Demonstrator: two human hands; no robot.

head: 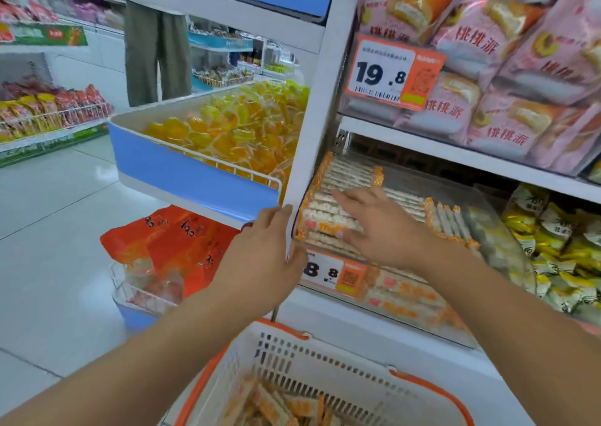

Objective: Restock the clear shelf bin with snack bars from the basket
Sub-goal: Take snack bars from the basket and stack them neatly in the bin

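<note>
The clear shelf bin point(507, 230) sits on the lower shelf, partly filled with rows of snack bars point(348, 178) in white and orange wrappers. My right hand point(377, 227) lies flat on the top bars at the bin's left end, fingers spread. My left hand point(263, 256) rests against the white shelf upright point(312, 126) and the bin's front left corner, fingers fairly straight. Below, a white basket with orange trim point(312, 354) holds several more snack bars point(273, 406).
An orange price tag point(335, 274) hangs on the bin's front. Pink cake packs point(507, 78) fill the shelf above. Yellow-green packets point(559, 250) lie to the right. A blue end display holds yellow jellies point(234, 130) and orange bags point(182, 240). A person point(156, 45) stands in the aisle.
</note>
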